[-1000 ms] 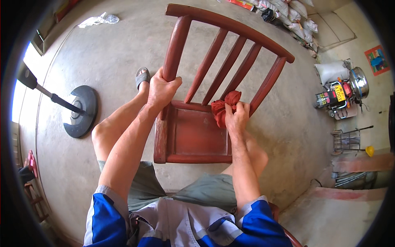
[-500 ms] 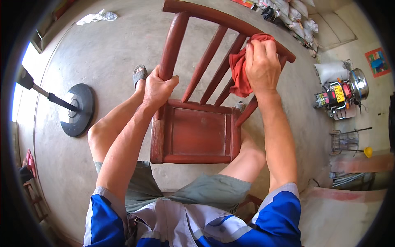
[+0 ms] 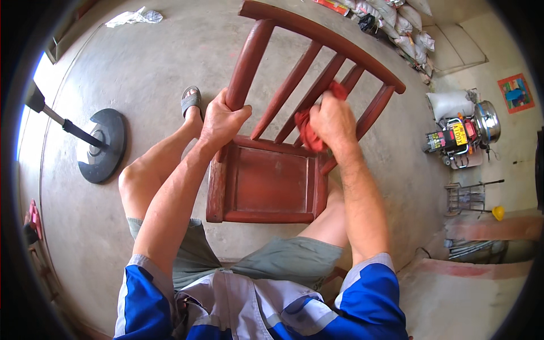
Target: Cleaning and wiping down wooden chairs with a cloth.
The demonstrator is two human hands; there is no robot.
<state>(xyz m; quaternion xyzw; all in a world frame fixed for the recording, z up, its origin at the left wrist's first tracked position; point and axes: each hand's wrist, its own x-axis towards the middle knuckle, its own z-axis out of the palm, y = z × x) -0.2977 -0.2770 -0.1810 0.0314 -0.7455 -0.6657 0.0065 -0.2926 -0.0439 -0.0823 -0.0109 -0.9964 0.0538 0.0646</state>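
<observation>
A reddish-brown wooden chair (image 3: pixel 271 180) stands before me, its seat near my knees and its slatted back leaning away. My left hand (image 3: pixel 222 120) is wrapped round the lower part of the left back post (image 3: pixel 250 63). In my right hand (image 3: pixel 334 122) is a bunched red cloth (image 3: pixel 309 131), pressed against the slats right of the middle. Parts of the cloth poke out above and to the left of my fingers, whose tips are hidden. The curved top rail (image 3: pixel 328 37) lies beyond that hand. Wear marks show on the seat.
A round black stand base (image 3: pixel 110 148) with a pole rests on the floor at left. Stacked white sacks (image 3: pixel 405 25) fill the far right corner. A motorbike (image 3: pixel 460 133), a hand cart (image 3: pixel 467 197) and a low ledge (image 3: pixel 470 294) line the right side.
My right hand has moved the red cloth down and left from near the top rail to lower on the slats. The chair back has shifted slightly right; my left hand keeps its hold.
</observation>
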